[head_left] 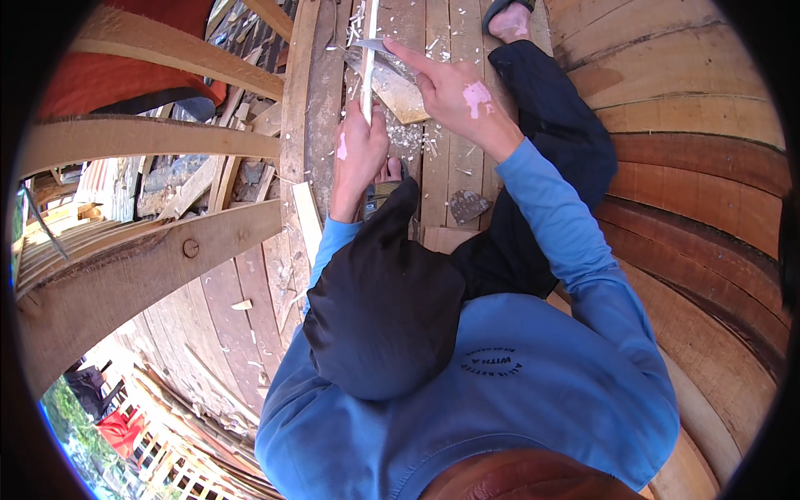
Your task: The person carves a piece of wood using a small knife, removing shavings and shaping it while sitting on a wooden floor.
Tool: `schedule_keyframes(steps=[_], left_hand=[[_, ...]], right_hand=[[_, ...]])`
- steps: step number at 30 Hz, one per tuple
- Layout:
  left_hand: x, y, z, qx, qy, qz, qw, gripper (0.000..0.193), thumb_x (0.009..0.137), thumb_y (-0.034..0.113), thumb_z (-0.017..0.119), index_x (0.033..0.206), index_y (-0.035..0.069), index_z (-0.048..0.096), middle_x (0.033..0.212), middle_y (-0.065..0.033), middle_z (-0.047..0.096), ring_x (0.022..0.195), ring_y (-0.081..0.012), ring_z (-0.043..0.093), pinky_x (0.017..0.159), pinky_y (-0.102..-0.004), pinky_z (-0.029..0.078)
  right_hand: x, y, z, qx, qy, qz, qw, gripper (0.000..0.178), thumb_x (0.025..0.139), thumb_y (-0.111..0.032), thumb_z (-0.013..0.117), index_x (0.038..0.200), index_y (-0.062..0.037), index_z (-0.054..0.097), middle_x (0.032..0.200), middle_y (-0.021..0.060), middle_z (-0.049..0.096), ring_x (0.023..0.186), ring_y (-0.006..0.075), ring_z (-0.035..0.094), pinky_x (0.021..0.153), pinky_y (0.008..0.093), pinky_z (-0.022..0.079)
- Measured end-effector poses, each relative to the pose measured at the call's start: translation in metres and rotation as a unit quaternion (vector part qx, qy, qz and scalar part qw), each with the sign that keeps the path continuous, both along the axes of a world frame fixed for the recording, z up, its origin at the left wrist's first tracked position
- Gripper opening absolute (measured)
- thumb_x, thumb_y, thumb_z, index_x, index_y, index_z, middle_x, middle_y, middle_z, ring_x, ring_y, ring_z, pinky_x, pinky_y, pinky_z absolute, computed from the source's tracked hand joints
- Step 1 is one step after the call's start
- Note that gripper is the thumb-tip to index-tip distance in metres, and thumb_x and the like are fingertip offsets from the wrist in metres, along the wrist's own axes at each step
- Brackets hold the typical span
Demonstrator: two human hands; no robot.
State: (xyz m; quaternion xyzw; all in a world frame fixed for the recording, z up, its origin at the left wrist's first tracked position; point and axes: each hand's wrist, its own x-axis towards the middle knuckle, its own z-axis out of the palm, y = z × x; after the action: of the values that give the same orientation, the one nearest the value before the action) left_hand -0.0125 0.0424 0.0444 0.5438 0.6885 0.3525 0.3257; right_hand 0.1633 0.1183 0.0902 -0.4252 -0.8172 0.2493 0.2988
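Observation:
My left hand (360, 152) is closed around the lower part of a thin, pale wooden strip (367, 83), which points away from me. From the right, my right hand (463, 102) grips a knife (372, 44), its index finger stretched along the back of it. The knife's handle is mostly hidden in the fist. Its narrow grey blade lies across the strip near the top of the view. Below the strip, a flat piece of wood (406, 100) rests on the plank floor (437, 179), with pale wood shavings (407, 136) scattered around it.
Thick wooden beams (150, 140) stick out on the left, with scrap wood beyond them. Curved planks (692, 167) rise close on the right. A small dark block (468, 206) and a loose pale stick (307, 218) lie near my bent legs.

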Motion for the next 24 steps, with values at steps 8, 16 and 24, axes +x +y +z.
schedule_keyframes(steps=[8,16,24], left_hand=[[0.001,-0.002,0.0,-0.054,0.013,-0.001,0.998,0.038,0.106,0.032,0.05,0.115,-0.004,0.057,0.094,-0.0289,0.066,0.091,-0.0468,0.067,0.08,-0.0529,0.049],[-0.001,-0.004,-0.015,-0.066,0.0,0.015,0.998,0.028,0.102,0.026,0.051,0.106,-0.001,0.057,0.087,-0.0198,0.062,0.083,-0.0318,0.061,0.079,-0.0444,0.047],[-0.012,0.001,-0.038,-0.11,-0.055,0.037,0.992,0.029,0.096,0.021,0.053,0.111,-0.003,0.058,0.091,-0.0262,0.067,0.088,-0.0395,0.067,0.081,-0.0479,0.05]], right_hand=[[-0.005,0.003,-0.011,0.01,-0.017,-0.008,1.0,0.064,0.094,-0.003,0.055,0.152,-0.0315,0.051,0.085,0.0274,0.065,0.07,0.0456,0.065,0.066,0.0539,0.052],[-0.015,0.031,-0.022,-0.007,-0.082,-0.023,0.996,0.06,0.097,-0.005,0.052,0.149,-0.0343,0.053,0.085,0.0276,0.066,0.074,0.0469,0.065,0.076,0.0554,0.052],[-0.036,0.048,-0.036,-0.001,-0.085,-0.027,0.996,0.07,0.085,0.0,0.053,0.148,-0.0305,0.057,0.082,0.0274,0.069,0.079,0.0444,0.069,0.08,0.053,0.057]])
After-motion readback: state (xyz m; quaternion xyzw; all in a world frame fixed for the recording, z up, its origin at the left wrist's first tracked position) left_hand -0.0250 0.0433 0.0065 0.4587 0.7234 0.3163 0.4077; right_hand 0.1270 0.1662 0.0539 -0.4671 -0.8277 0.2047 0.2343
